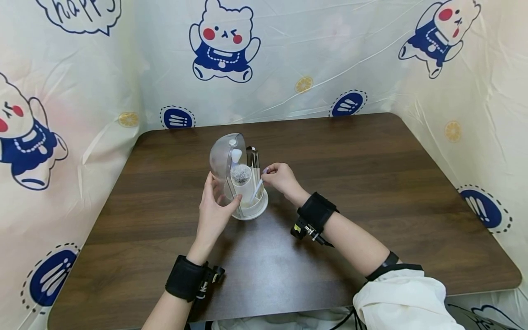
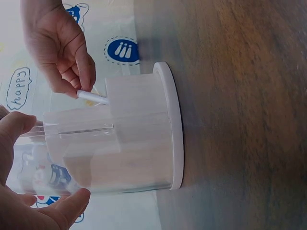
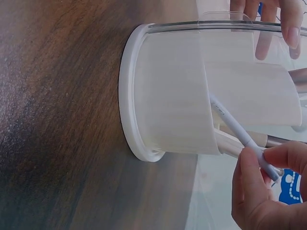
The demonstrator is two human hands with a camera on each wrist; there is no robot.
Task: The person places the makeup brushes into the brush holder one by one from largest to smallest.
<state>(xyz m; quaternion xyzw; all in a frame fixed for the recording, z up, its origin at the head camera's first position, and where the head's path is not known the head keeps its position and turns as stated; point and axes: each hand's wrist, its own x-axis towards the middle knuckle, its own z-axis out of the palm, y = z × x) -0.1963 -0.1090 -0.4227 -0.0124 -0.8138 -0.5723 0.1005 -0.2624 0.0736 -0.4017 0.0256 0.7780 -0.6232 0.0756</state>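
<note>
2 hands (image 1: 212,213) (image 1: 280,178), brush holder (image 1: 243,183), white stick (image 1: 256,188)

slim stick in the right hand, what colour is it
White; the slim stick shows best in the right wrist view, pinched by the right hand.

A round white brush holder (image 1: 247,201) stands upright on the dark wooden table, left of centre. It has a flat white base ring, a white inner cup split into compartments, and a clear domed cover (image 1: 222,160) swung open to its left side. Several brushes stand in the cup, among them a fluffy round-headed one (image 1: 241,174) and a few with metallic handles (image 1: 252,158) at the back. A thin white stick-like tool (image 1: 257,187) leans tilted, its lower end inside the cup's right compartment and its upper end slanting up to the right.
</note>
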